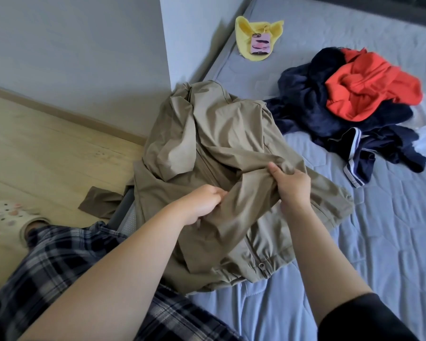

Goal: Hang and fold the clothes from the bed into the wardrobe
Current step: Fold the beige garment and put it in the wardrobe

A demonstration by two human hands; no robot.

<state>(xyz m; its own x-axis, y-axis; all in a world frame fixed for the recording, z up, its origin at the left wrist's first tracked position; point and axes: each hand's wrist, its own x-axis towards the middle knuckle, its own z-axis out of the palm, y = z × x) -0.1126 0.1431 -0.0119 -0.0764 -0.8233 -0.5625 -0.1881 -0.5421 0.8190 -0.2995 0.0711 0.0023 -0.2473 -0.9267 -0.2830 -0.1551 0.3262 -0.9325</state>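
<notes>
Jacket point(214, 134): khaki, spread on bed point(391, 230) at near edge; one sleeve end point(99, 199) hangs off toward floor point(47, 143).
Left hand point(202, 204): fingers pinched shut on jacket fabric near zip line.
Right hand point(293, 185): closed on the other sleeve, folded across the front.
Risk 1: hanging sleeve's weight could drag jacket off edge if grip eases.
Risk 2: slippery fabric, so fold prob. slides open w/o smoothing.
Risk 3: clothes pile point(354, 112) just beside; sleeve could snag it.
</notes>
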